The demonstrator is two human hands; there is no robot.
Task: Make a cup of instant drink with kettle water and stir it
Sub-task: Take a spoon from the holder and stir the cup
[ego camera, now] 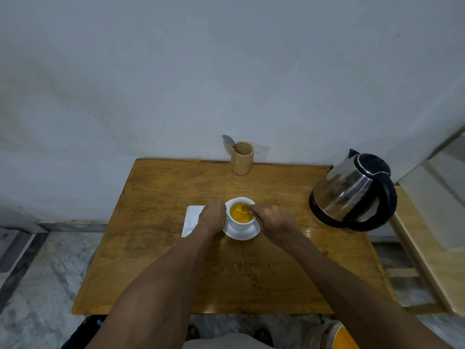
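Observation:
A white cup (240, 224) full of orange-yellow drink (240, 213) stands on a white saucer (249, 234) in the middle of the wooden table (176, 260). My left hand (212, 216) wraps the cup's left side. Over the cup's right rim, my right hand (273, 219) is closed on a stirring spoon whose tip dips into the drink; the spoon is mostly hidden by the fingers. The steel kettle (352, 192) with a black handle stands at the table's right edge.
A bamboo holder (242, 158) with a spoon (228, 141) in it stands at the back edge by the wall. A white paper (192, 219) lies left of the cup. An orange-lidded container (334, 336) sits on the floor at the lower right.

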